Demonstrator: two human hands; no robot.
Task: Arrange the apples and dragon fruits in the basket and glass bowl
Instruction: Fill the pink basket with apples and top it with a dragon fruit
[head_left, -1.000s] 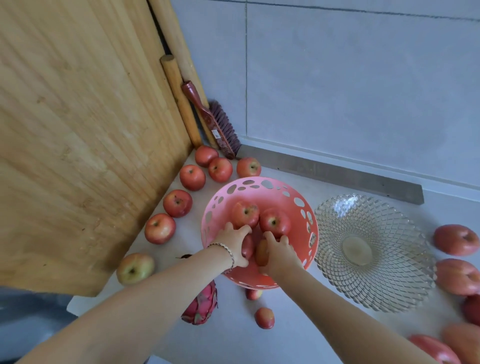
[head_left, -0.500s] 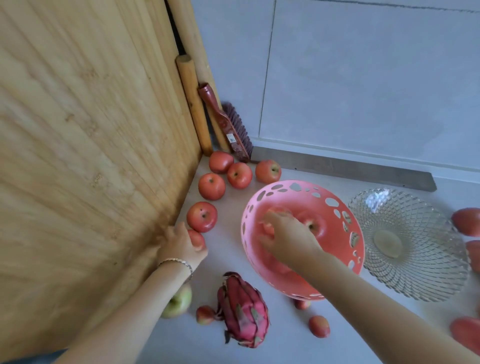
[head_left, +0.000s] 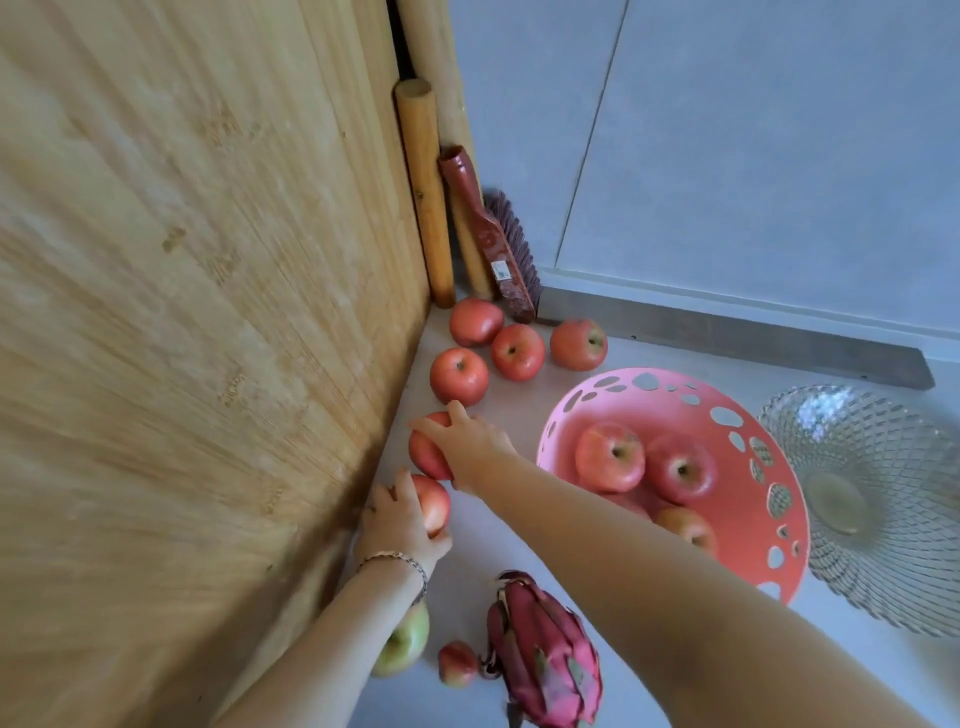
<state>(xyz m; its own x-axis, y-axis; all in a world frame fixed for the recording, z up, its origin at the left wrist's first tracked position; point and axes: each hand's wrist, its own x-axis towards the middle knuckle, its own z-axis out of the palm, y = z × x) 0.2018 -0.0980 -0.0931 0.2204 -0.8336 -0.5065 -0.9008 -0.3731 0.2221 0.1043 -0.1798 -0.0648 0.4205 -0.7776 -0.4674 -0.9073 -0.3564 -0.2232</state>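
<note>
Left hand (head_left: 402, 519): fingers wrapped round a red apple (head_left: 432, 503) beside the wooden board (head_left: 208, 312). Right hand (head_left: 475, 447): arm crossed over to the left, fingers draped on the next apple (head_left: 427, 453), grip apparently closing. Pink basket (head_left: 779, 525): lies right of both hands, nearer the right arm, several apples inside. Glass bowl (head_left: 878, 499): farther right, holding nothing. Dragon fruit (head_left: 545, 654): on the counter, long axis running toward the viewer, near the left forearm.

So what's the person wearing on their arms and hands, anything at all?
Both forearms are bare, with no sleeves in view and no gloves. The left hand has a thin beaded bracelet around its wrist. The right hand shows no bracelet, watch or ring.
</note>
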